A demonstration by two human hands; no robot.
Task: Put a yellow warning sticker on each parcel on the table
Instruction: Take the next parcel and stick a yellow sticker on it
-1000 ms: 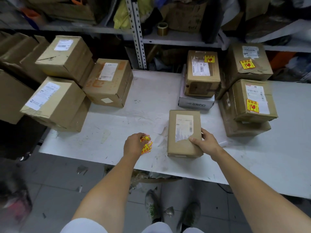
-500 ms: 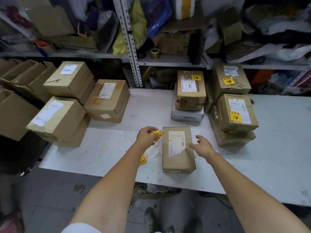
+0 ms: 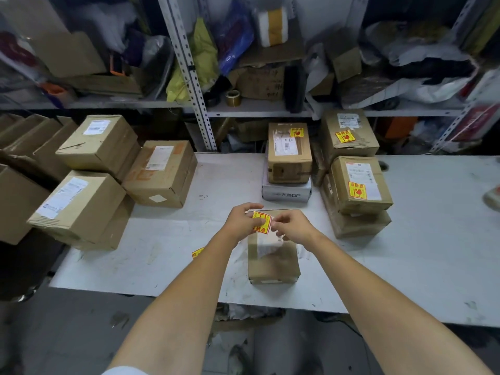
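Right hand [image 3: 293, 226] off parcel [image 3: 273, 262], now meets left hand [image 3: 243, 221]; both pinch yellow warning sticker [image 3: 262, 222] over parcel near surface [image 3: 167, 247] front edge. Peel backing cleanly, press flat beside label.

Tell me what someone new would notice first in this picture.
Both hands, left hand and right hand, meet at the centre, pinching a yellow sticker over a small parcel at the table's near edge. To the right, parcels already show yellow stickers; the boxes on the left show only white labels.
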